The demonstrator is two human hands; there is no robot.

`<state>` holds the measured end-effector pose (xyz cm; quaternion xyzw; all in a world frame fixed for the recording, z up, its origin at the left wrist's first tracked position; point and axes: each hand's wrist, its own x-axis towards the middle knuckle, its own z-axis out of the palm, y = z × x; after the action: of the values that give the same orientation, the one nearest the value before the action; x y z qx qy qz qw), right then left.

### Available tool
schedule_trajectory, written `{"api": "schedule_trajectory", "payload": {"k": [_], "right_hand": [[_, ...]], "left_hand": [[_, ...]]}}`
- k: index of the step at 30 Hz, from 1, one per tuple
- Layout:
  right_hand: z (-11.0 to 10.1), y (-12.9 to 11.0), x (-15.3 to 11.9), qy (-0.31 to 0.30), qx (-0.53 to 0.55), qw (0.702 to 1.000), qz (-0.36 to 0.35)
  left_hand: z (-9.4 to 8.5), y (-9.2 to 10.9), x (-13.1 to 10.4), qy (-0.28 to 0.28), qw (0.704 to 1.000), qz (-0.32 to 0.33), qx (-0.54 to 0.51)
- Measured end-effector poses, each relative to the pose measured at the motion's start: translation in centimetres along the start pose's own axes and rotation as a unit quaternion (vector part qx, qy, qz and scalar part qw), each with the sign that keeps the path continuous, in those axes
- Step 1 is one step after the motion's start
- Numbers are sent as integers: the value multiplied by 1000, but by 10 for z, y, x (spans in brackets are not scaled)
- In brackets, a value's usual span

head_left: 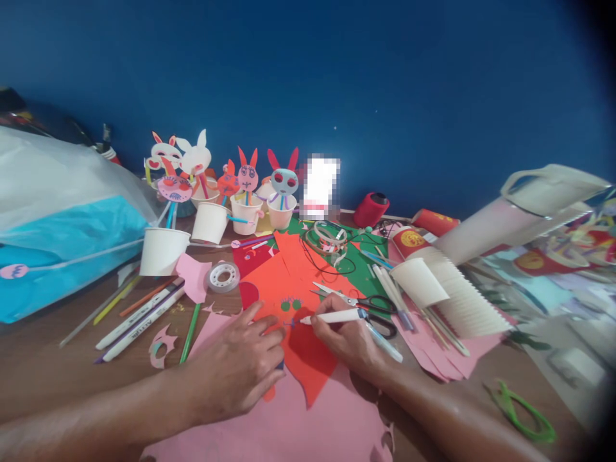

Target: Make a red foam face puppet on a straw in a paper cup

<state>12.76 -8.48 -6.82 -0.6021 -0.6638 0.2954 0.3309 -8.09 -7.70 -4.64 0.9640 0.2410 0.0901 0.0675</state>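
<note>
My right hand is closed around a white marker, its tip at a face drawn on orange paper. The face has green eyes with pinkish lashes above and small blue marks below. My left hand lies on the orange paper to the left of the face, fingers bent and apart. A small dark blue thing shows at the edge of that hand; I cannot tell what it is. Under the orange paper lies a large pink sheet. Black-handled scissors rest just beyond my right hand.
Rabbit-faced paper figures stand in white paper cups at the back left. Left are a tape roll and several markers. On the right lie stacked cups, a tumbler and green scissors. A blue wall rises behind.
</note>
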Motion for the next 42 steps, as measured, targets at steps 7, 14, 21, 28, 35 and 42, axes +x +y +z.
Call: {"api": "schedule_trajectory", "payload": {"k": [7,14,21,28,35,42], "right_hand": [[3,5,1,25,42,999,8],[1,3,2,29,0,1000,-3],[0,1,2,14,-18,1000,-8],[1,3,0,1,1,1000,2],[4,6,2,34,85,996,22],[4,8,3,42,123,991,24]], "left_hand": [[0,0,1,15,1000,8,6],[1,0,0,15,1000,2,0],[-1,0,0,7,1000,-5,-6],[0,0,0,-2,1000,-7,-10],[-1,1,0,8,1000,-1,-2],[-1,1,0,8,1000,-1,-1]]}}
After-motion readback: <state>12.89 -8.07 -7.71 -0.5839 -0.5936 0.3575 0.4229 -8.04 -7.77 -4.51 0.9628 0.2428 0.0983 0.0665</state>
